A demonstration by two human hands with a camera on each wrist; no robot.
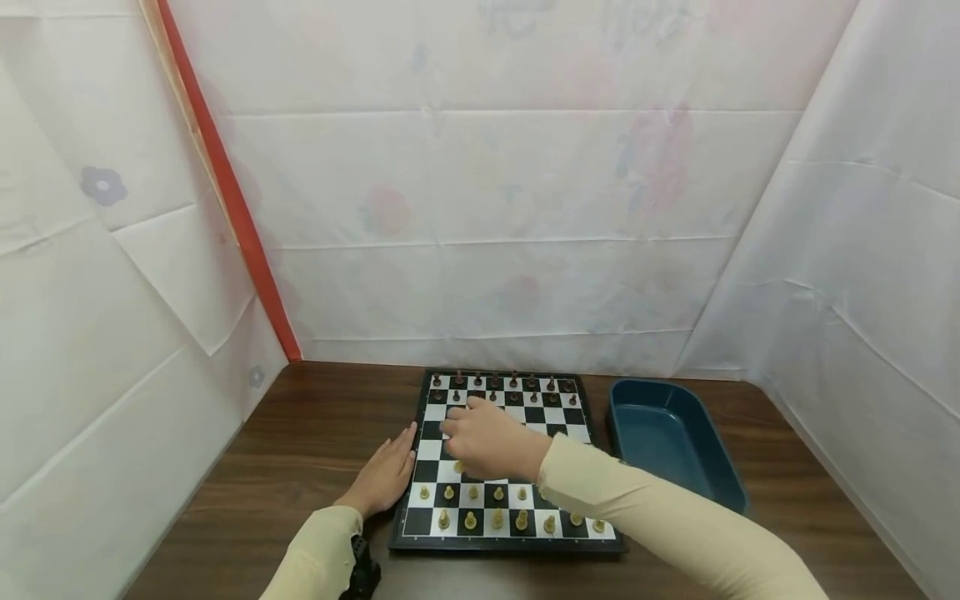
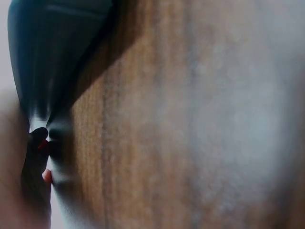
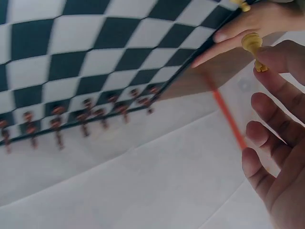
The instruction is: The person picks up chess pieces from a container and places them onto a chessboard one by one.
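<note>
My right hand (image 1: 491, 437) is over the middle-left of the chessboard (image 1: 442, 547). Its thumb and index finger pinch a yellow chess rook (image 3: 251, 43), whose notched top shows between the fingertips in the right wrist view; the other fingers are loosely bent. In the head view the rook is hidden by the hand. Palm down on the table, my left hand (image 1: 386, 475) lies along the board's left edge with its fingers extended. Several yellow pieces (image 1: 521, 521) stand on the near rows and dark brown pieces (image 1: 551, 383) on the far rows.
A dark teal tray (image 1: 723, 454) sits on the wooden table (image 1: 255, 492), right of the board. White sheets (image 1: 480, 183) hang behind and at both sides, with a red strip (image 1: 240, 208) at the left corner. A black device (image 1: 362, 571) is strapped to the left wrist.
</note>
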